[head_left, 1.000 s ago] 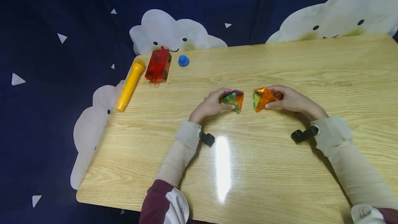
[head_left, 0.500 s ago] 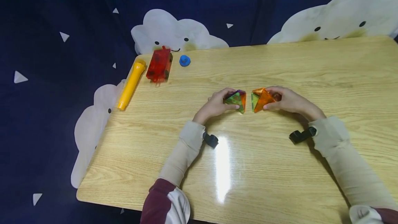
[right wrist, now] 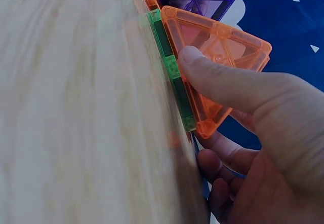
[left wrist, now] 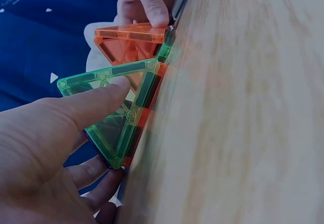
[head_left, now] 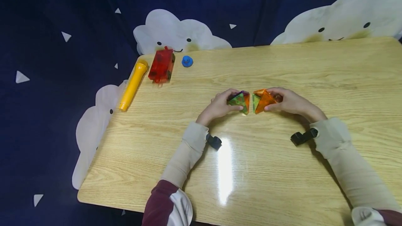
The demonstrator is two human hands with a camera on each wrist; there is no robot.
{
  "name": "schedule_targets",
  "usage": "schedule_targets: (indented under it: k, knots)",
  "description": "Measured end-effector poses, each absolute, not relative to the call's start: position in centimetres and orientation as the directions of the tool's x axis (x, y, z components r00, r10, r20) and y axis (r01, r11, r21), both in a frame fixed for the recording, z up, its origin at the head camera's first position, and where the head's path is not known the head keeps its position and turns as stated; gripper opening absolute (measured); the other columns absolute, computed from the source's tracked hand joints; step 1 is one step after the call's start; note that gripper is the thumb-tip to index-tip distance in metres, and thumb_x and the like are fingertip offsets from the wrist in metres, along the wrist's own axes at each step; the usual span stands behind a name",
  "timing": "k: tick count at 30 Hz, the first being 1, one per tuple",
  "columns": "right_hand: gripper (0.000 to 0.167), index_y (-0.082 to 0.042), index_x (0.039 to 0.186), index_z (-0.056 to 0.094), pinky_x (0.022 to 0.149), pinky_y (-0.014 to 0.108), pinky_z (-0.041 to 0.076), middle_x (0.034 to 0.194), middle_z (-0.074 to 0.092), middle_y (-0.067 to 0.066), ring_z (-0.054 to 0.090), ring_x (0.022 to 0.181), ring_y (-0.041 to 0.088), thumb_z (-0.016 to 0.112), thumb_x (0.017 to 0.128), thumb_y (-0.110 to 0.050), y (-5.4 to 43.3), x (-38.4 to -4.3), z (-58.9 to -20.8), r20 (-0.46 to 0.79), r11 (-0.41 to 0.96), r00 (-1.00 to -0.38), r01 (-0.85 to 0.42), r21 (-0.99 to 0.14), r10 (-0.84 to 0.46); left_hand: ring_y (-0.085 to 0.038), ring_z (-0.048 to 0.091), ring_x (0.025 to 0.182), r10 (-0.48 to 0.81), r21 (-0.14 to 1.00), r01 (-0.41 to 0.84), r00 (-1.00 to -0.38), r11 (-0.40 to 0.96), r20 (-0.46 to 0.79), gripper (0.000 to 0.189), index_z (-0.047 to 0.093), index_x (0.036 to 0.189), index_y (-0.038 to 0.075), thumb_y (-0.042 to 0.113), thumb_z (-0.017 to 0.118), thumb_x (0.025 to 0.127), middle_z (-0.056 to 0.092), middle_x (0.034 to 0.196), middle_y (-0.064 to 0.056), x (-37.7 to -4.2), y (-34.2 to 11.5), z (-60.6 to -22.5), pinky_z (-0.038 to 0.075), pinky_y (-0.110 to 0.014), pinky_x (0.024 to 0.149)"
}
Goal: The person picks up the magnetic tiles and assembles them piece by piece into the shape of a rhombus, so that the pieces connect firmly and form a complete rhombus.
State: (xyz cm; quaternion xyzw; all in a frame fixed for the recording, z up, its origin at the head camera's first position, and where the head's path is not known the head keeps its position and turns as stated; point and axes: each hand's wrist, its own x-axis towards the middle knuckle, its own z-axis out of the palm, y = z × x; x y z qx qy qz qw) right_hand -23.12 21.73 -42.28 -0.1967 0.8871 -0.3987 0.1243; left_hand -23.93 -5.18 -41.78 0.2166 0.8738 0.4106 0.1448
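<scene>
In my left hand (head_left: pixel 220 105) I hold a small pyramid of see-through magnetic tiles (left wrist: pixel 116 112), green on the thumb side with purple and orange faces. The thumb lies on the green tile and the other fingers reach behind. My right hand (head_left: pixel 290 102) grips a second magnetic-tile pyramid (right wrist: pixel 217 57), mostly orange with a green tile at its base, the thumb pressing an orange face. Both pyramids are low at the tabletop, facing each other across a narrow gap in the head view. Part of each pyramid is hidden by the fingers.
On the wooden table (head_left: pixel 267 170), a yellow toy microphone (head_left: pixel 133 85) lies along the left edge. Beside it are a red see-through toy car (head_left: pixel 161 65) and a small blue rubber duck (head_left: pixel 187 61). A dark blue curtain (head_left: pixel 251 6) with clouds hangs behind.
My left hand has shifted right with its pyramid, and my right hand slightly left with the other. The gap between the two pyramids has narrowed.
</scene>
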Motion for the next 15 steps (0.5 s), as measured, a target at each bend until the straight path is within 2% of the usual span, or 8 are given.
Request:
schedule_targets:
  k: [5, 15]
  knots:
    - [0.057, 0.003, 0.131, 0.05, 0.066, 0.024, 0.039, 0.105, 0.06, 0.016, 0.047, 0.076, 0.014, 0.074, 0.083, -0.015, 21.42, -23.18, -42.37, -0.051, 0.598, -0.889, -0.263, -0.757, -0.455, -0.018, 0.047, 0.114, 0.498, 0.772, 0.274, -0.865, 0.574, -0.064, 0.05, 0.053, 0.131, 0.019, 0.028, 0.072, 0.085, 0.062, 0.124, 0.0, -23.94, -5.01, -41.99, 0.022, -0.049, 0.1]
    - [0.057, 0.002, 0.132, 0.05, 0.064, 0.024, 0.039, 0.104, 0.061, 0.017, 0.047, 0.075, 0.015, 0.074, 0.083, -0.014, 21.24, -23.11, -42.24, -0.062, 0.613, -0.894, -0.252, -0.749, -0.443, -0.021, 0.045, 0.112, 0.497, 0.762, 0.281, -0.865, 0.583, -0.061, 0.049, 0.053, 0.131, 0.019, 0.028, 0.071, 0.087, 0.062, 0.125, -0.003, -24.0, -5.0, -42.04, 0.023, -0.042, 0.093]
